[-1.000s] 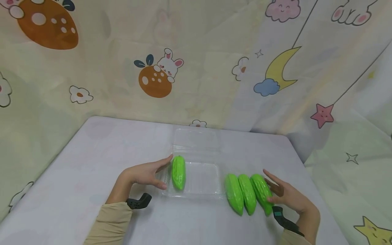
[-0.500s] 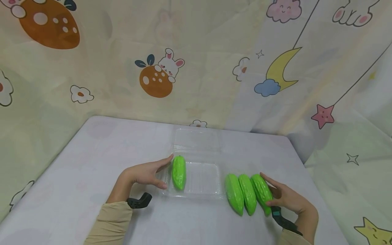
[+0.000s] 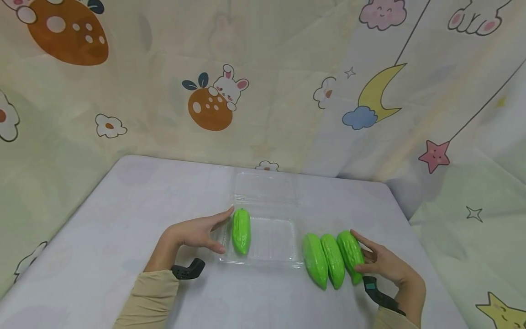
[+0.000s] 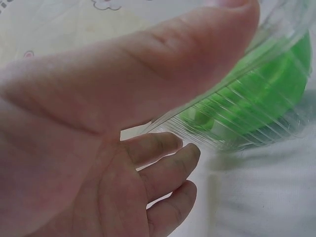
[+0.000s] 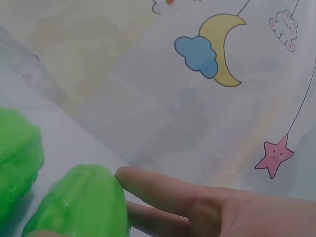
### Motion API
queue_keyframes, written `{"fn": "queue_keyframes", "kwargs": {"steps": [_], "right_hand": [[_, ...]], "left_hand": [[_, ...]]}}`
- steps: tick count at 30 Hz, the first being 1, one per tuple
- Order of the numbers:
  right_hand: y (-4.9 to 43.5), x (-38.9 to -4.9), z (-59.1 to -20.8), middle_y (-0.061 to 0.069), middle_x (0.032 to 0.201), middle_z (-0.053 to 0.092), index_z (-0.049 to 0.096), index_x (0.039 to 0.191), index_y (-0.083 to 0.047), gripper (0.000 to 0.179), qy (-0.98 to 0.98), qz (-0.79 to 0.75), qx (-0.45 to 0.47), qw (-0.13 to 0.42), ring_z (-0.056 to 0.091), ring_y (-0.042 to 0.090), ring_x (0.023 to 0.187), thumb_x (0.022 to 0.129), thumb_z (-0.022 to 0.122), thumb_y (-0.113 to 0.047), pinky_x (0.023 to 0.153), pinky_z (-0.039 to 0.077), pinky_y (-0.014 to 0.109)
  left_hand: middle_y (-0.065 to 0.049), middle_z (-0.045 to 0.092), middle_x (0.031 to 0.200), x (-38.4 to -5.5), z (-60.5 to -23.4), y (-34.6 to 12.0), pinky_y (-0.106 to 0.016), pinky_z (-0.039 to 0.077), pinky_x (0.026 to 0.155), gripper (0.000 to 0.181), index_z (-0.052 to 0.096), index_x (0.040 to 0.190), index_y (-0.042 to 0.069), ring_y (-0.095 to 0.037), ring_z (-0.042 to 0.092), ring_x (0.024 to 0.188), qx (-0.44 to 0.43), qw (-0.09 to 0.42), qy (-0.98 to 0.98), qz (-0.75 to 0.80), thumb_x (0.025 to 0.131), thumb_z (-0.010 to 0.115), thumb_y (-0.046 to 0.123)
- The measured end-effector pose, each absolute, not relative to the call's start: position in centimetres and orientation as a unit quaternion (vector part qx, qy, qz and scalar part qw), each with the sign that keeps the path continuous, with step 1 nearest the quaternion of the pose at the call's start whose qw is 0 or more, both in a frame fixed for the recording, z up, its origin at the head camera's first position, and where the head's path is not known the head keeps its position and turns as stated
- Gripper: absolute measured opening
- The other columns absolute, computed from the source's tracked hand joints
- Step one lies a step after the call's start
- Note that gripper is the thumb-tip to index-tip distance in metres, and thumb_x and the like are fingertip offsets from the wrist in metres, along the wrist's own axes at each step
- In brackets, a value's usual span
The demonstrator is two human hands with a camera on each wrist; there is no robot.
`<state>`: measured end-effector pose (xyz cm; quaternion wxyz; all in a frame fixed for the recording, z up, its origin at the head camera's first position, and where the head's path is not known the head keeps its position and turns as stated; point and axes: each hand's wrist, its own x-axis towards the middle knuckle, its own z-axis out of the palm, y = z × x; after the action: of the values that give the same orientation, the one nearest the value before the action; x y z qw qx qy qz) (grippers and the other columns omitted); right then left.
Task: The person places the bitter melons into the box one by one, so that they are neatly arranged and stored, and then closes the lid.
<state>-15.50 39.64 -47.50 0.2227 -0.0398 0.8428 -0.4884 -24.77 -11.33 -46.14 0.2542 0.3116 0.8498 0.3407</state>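
Right of the box (image 3: 273, 242), my right hand (image 3: 384, 264) pinches the outer gourd (image 3: 349, 252), two others (image 3: 315, 261) beside it on the counter (image 3: 246, 297); my left hand (image 3: 197, 233), spread, steadies the box's edge. I judge this the grasp; next calls for lifting boxward.

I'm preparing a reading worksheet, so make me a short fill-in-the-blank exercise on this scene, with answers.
The number of green gourds in the clear container is ____.
Outside it, the right hand grips the gourd farthest to the ____ in the head view.
In that view, the left hand is at the container's ____ edge.
The crescent moon on the backdrop is coloured ____.
Missing words: one; right; left; yellow.
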Motion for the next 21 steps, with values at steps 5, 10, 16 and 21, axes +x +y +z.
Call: {"fn": "queue_keyframes", "kwargs": {"steps": [5, 10, 16, 21], "right_hand": [[39.36, -15.66, -47.58, 0.024, 0.157, 0.007, 0.012, 0.154, -0.016, 0.097, 0.852, -0.483, -0.023, 0.203, 0.023, 0.046, 0.138, 0.080, 0.075, -0.019, 0.098, 0.048, 0.042], [39.25, -15.95, -47.70, 0.024, 0.158, 0.007, 0.012, 0.154, -0.017, 0.097, 0.859, -0.476, -0.016, 0.190, 0.021, 0.044, 0.139, 0.081, 0.075, -0.022, 0.103, 0.041, 0.053], [39.19, -16.18, -47.98, 0.023, 0.158, 0.008, 0.011, 0.154, -0.017, 0.098, 0.861, -0.477, -0.024, 0.175, 0.023, 0.044, 0.138, 0.081, 0.075, -0.021, 0.103, 0.040, 0.053], [39.19, -16.19, -48.06, 0.025, 0.157, 0.008, 0.011, 0.154, -0.018, 0.097, 0.863, -0.477, -0.020, 0.168, 0.023, 0.046, 0.137, 0.081, 0.075, -0.021, 0.104, 0.036, 0.059]], "left_hand": [[-0.007, 0.012, 0.160, -24.77, -46.14, -11.31, -0.048, 0.021, 0.117, 0.110, 0.008, 0.154, 0.014, -0.025, 0.012, 0.148, 0.310, 0.254, 0.852, 0.336, 0.075, 0.079, 0.039], [-0.007, 0.011, 0.160, -24.80, -46.18, -11.26, -0.047, 0.021, 0.118, 0.110, 0.007, 0.154, 0.013, -0.025, 0.012, 0.148, 0.308, 0.256, 0.851, 0.340, 0.074, 0.079, 0.038], [-0.006, 0.011, 0.160, -24.77, -46.10, -11.22, -0.047, 0.020, 0.118, 0.110, 0.008, 0.154, 0.013, -0.025, 0.012, 0.148, 0.307, 0.255, 0.851, 0.341, 0.074, 0.080, 0.037], [-0.006, 0.011, 0.160, -24.74, -46.07, -11.17, -0.047, 0.021, 0.118, 0.110, 0.008, 0.154, 0.013, -0.025, 0.012, 0.148, 0.306, 0.254, 0.853, 0.339, 0.074, 0.080, 0.037]]}}
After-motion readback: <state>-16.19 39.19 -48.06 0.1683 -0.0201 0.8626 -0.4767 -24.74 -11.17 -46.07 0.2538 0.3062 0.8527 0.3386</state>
